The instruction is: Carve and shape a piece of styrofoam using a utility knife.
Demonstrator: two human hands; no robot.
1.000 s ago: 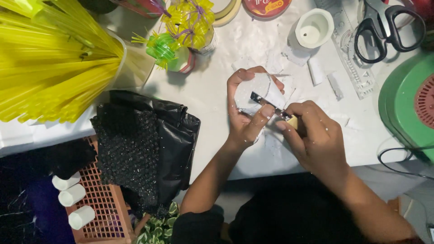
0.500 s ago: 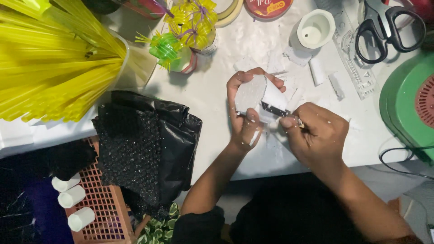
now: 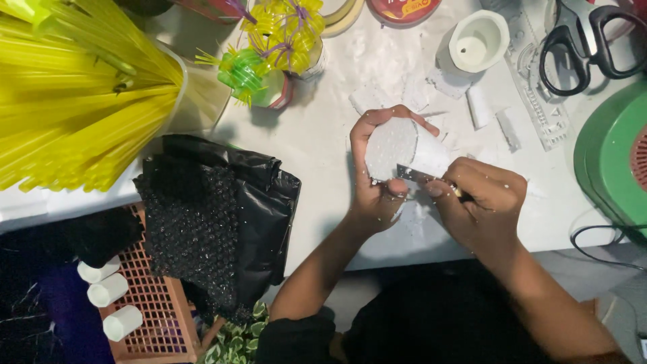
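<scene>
Two hands meet over the white counter just right of centre, and that is where the risk sits: the left hand curls round a white foam piece, fingers clenched on its rim, while the right hand grips a small blade whose edge lies against the foam and points toward the left thumb. A slip of the blade through the soft foam could nick that thumb, I judge, or crack the thin piece. Largest of the surroundings, at ten o'clock a clear tub holds a big sheaf of yellow straws. At eight o'clock a brown lattice basket carries a black plastic bag and three white rolls. At three o'clock stands a green round appliance. At one o'clock lie black scissors and a small white cup, seemingly empty. Foam scraps litter the counter nearby.
</scene>
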